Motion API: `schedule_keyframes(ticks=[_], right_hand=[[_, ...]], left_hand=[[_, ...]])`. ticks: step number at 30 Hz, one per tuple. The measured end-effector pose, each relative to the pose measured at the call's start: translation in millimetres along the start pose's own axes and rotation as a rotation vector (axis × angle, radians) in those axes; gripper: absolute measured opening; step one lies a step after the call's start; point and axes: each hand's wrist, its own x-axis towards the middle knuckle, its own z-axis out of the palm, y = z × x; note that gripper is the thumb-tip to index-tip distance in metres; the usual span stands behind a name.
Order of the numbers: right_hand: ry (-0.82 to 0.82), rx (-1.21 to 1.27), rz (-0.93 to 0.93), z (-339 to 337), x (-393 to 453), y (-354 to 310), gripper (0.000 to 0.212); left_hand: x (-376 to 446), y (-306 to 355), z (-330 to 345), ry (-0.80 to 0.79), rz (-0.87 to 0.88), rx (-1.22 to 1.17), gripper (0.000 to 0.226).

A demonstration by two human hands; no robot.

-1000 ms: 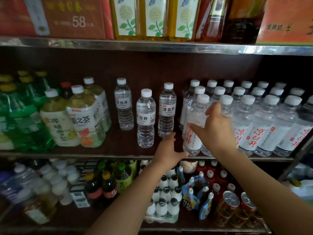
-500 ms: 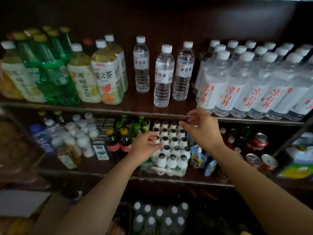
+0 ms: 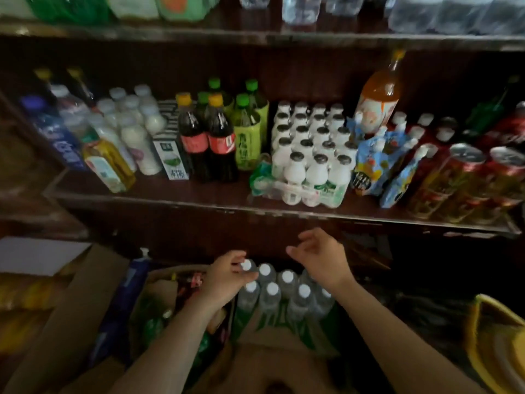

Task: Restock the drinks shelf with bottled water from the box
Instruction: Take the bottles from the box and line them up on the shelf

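Down at the box [image 3: 272, 345] the step in hand looks like picking up the next water to shelve. The left hand [image 3: 224, 282] reaches over the back corner of the pack of water bottles [image 3: 284, 291], its fingers curling at a white cap [image 3: 246, 265] and touching it, though whether they have closed round the neck I cannot tell. The right hand [image 3: 321, 257] hovers just above the right side of the pack, fingers loosely spread and holding nothing. To do this well, I would close the left fingers round the neck below the cap rather than on the cap itself, and draw the bottle straight up so it slips free of its close-packed neighbours; the right hand could steady the pack or take a second bottle from its own side. The bottles probably stand tight together, so a tilted pull may drag the next one along. The box sits low, below a dark wooden shelf [image 3: 199, 199] crowded with cola bottles [image 3: 208, 143], small white milk bottles [image 3: 309, 155], an orange juice bottle [image 3: 380, 92], pouches and red cans [image 3: 466, 177]. Higher up, only the bottoms of the water on the drinks shelf [image 3: 255, 38] show. Cardboard flaps [image 3: 79, 294] lie to the left, something yellow [image 3: 494, 342] at the right edge, and the room is dim.
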Motion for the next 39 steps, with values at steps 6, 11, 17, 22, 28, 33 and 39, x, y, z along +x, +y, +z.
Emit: schedule_keyframes(ticks=[6,11,17,22,28,33,39], right_hand=[[-0.071,0.012,0.034,101,5,97,0.031],[-0.088,-0.049,-0.084,165,10,148,0.034],[-0.056,-0.060,-0.236,211,14,187,0.044],[-0.046,-0.093,-0.255,232,10,205,0.042],[-0.007,-0.118,-0.269,243,7,209,0.040],[0.076,-0.188,-0.332,248,6,201,0.045],[0.109,-0.116,-0.412,260,-6,176,0.069]], left_hand=[[46,-132,27,0.014,-0.103,0.048,0.092],[88,-204,58,0.018,-0.054,0.095,0.085],[122,-256,92,0.094,0.068,0.056,0.081],[147,-272,108,0.156,0.174,-0.012,0.075],[154,-280,114,0.229,0.283,0.008,0.053],[134,-291,113,0.265,0.354,-0.067,0.038],[93,-280,105,0.427,0.424,-0.057,0.025]])
